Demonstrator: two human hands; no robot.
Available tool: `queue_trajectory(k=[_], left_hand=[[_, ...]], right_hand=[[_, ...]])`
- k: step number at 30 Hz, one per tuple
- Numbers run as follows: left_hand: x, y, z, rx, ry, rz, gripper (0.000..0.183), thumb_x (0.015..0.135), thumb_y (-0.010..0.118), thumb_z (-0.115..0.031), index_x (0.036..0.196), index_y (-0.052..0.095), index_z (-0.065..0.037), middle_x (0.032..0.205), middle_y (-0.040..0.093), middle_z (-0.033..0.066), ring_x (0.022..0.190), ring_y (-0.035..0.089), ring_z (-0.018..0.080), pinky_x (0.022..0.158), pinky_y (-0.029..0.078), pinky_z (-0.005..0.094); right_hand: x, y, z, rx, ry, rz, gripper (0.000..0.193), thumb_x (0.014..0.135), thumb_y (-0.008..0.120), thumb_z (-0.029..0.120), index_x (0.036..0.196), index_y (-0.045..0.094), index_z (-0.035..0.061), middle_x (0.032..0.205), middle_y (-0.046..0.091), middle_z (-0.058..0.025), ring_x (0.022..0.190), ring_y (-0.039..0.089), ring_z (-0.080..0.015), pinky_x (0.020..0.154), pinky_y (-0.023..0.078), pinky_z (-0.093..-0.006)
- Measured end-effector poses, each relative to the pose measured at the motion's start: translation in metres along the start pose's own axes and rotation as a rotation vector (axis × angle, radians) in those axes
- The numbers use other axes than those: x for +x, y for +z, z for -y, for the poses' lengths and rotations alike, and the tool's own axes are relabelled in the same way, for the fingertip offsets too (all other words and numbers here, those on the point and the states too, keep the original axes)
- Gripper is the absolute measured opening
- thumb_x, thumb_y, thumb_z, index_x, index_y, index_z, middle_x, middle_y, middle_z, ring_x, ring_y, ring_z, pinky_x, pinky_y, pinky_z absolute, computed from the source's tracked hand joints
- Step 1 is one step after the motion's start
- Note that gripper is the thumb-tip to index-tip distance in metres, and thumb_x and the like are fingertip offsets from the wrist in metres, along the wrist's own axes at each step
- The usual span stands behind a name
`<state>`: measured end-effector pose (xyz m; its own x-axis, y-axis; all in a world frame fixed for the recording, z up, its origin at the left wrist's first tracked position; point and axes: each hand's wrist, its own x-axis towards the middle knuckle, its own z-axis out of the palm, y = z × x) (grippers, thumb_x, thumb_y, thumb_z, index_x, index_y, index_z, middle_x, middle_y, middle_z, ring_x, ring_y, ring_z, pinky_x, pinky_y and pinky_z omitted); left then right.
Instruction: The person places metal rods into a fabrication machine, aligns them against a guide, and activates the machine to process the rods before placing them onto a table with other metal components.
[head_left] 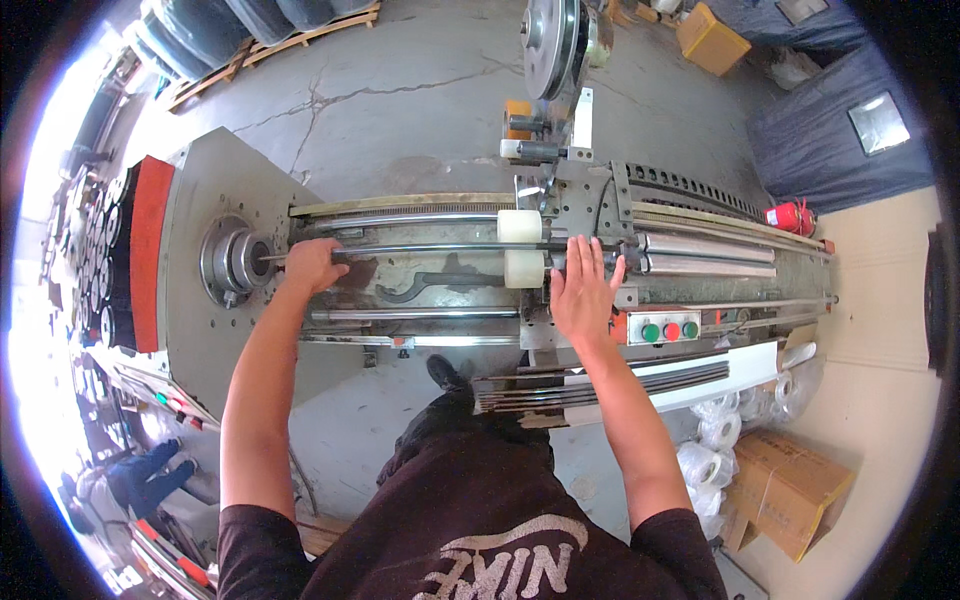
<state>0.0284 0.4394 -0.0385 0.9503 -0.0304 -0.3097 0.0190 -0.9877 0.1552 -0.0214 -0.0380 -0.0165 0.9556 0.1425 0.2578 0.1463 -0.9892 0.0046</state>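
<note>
A long thin metal rod [430, 247] runs level across a lathe-like machine, its left end at the round chuck [240, 259]. My left hand [312, 266] is closed round the rod just right of the chuck. Toward the carriage [590, 190], the rod passes between two white rollers [522, 268]. My right hand [583, 295] lies over the carriage just right of these rollers, palm down, fingers stretched and slightly apart. Its fingertips reach over the rod's line; whether they touch the rod I cannot tell. A dark hook-shaped wrench [440, 284] lies on the machine bed below the rod.
A control box [660, 328] with green and red buttons sits by my right wrist. Several dark rods [640, 385] lie on a ledge before me. A pulley wheel [550, 45] stands above the carriage. Cardboard boxes [790, 490] and plastic-wrapped rolls [705, 465] are at lower right.
</note>
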Motion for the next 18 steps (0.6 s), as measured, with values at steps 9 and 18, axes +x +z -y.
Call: queue_trajectory(k=[9, 18], left_hand=[[0.023, 0.016, -0.117, 0.067, 0.073, 0.047, 0.065, 0.083, 0.082, -0.045, 0.142, 0.065, -0.022, 0.131, 0.072, 0.0115, 0.121, 0.068, 0.035, 0.099, 0.056, 0.0501], [0.029, 0.025, -0.214, -0.018, 0.131, 0.016, 0.065, 0.08, 0.083, -0.039, 0.138, 0.065, -0.017, 0.121, 0.076, 0.0144, 0.113, 0.072, 0.0364, 0.096, 0.056, 0.0499]], right_hand=[[0.002, 0.003, -0.003, 0.09, -0.068, 0.014, 0.063, 0.104, 0.057, 0.036, 0.155, 0.046, 0.001, 0.163, 0.044, -0.0158, 0.156, 0.035, -0.0324, 0.126, 0.008, -0.0693], [0.004, 0.004, -0.007, 0.113, -0.109, 0.115, 0.068, 0.104, 0.057, 0.037, 0.16, 0.041, 0.0019, 0.167, 0.04, -0.0142, 0.159, 0.03, -0.0306, 0.128, 0.003, -0.065]])
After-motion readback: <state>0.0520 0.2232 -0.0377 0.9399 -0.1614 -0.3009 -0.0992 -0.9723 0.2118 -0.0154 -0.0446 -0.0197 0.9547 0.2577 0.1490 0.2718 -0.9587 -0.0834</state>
